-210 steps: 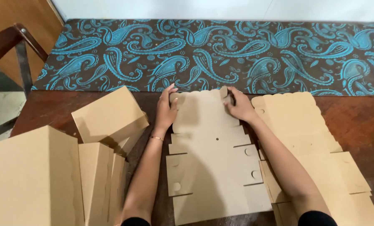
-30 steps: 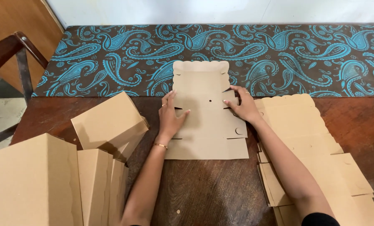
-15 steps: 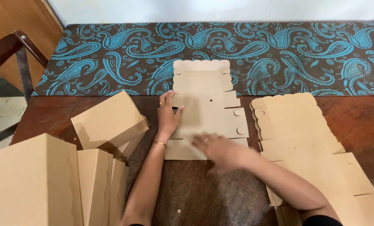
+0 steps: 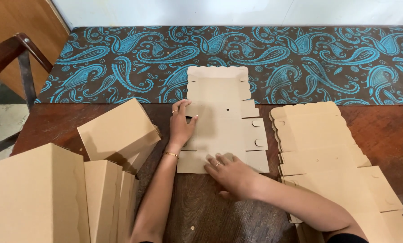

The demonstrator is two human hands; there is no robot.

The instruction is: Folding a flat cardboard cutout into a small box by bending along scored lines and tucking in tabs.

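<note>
Since a second ago, your right hand (image 4: 232, 174) has dropped from the far edge to the near edge of the flat cardboard box blank (image 4: 221, 121), fingers spread, pressing, gripping nothing. Your left hand (image 4: 182, 125) lies open on its left side. Folded boxes (image 4: 43, 198) stand near left; stacked blanks (image 4: 327, 153) lie right on the bench (image 4: 201, 220); the paisley cloth (image 4: 120, 63) lies beyond.
</note>
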